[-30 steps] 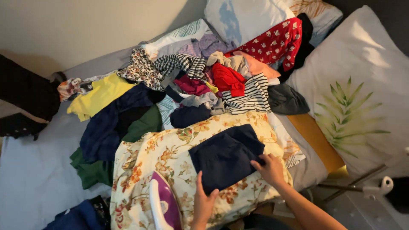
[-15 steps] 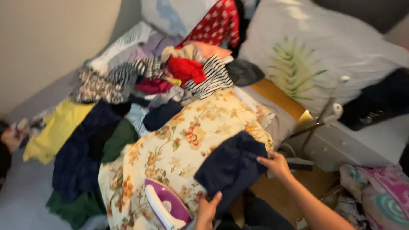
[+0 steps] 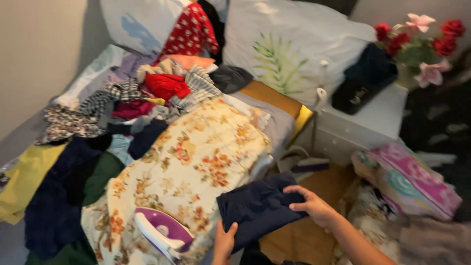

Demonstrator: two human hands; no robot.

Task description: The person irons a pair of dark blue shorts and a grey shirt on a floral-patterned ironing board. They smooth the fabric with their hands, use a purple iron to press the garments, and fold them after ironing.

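The dark navy garment [image 3: 260, 208] is a soft, creased piece of plain cloth, folded into a rough flat bundle — lifted off the floral-covered bed [image 3: 196, 152] at its 4 o'clock edge. The left hand [image 3: 224, 241] pinches its lower rim at 7 o'clock, while the right hand [image 3: 314, 205] lies spread across its 3 o'clock side — the cloth sags slightly between them.

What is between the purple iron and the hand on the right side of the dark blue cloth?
In the head view, the folded dark blue cloth lies between the purple iron and the right hand, with the left hand gripping its lower edge.
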